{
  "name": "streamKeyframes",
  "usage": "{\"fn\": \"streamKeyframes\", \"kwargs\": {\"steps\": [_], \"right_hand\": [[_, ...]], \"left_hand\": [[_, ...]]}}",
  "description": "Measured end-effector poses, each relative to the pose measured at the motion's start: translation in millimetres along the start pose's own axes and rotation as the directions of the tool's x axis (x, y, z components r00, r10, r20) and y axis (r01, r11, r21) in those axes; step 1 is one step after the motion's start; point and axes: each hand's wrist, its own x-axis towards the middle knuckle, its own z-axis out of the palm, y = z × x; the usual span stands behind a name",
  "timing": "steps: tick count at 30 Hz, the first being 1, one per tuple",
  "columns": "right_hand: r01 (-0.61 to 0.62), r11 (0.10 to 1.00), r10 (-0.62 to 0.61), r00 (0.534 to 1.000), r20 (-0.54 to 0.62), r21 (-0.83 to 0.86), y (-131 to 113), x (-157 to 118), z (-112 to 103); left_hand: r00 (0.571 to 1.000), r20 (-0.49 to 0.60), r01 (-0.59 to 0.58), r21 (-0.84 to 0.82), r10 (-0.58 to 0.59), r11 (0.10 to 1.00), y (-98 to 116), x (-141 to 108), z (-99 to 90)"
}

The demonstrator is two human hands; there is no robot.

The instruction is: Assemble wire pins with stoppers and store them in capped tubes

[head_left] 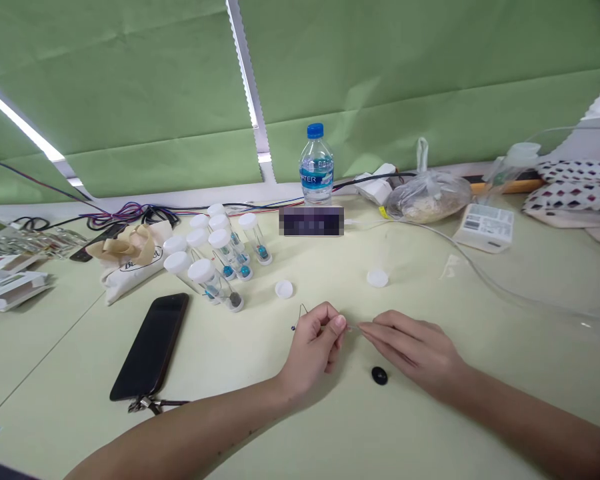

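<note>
At the middle of the table my left hand point(315, 343) is closed in a pinch on a thin dark wire point(303, 308). The wire's bent end sticks out to the left, with a small dark blue bead point(293, 327) there. My right hand point(415, 343) faces it, fingers pressed together at the tip of a thin clear strand point(354, 327) that spans the short gap between the hands. What lies inside the left fingers is hidden. Below the right fingers lies a black round button-like disc point(379, 375). Two white caps point(284, 289) lie apart on the table beyond the hands.
Several clear tubes with white caps point(201, 271) stand at left, blue beads inside some. A black phone point(150, 347) lies nearer. Behind are a water bottle point(316, 167), a small dark display point(311, 221), a plastic bag point(430, 195) and a white cable point(473, 263).
</note>
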Motion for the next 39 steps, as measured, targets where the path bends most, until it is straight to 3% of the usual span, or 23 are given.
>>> {"fn": "streamKeyframes", "kwargs": {"steps": [19,39], "right_hand": [[0.073,0.995,-0.077,0.996,-0.055,-0.064,-1.2,5.2,-3.6],[0.082,0.994,-0.084,0.996,-0.030,-0.070,-1.4,1.9,-2.0]], "left_hand": [[0.999,0.038,0.031,0.098,-0.035,0.995,2.3,-2.1,0.5],[0.999,0.031,-0.024,0.155,0.020,0.988,0.5,-1.2,1.4]]}}
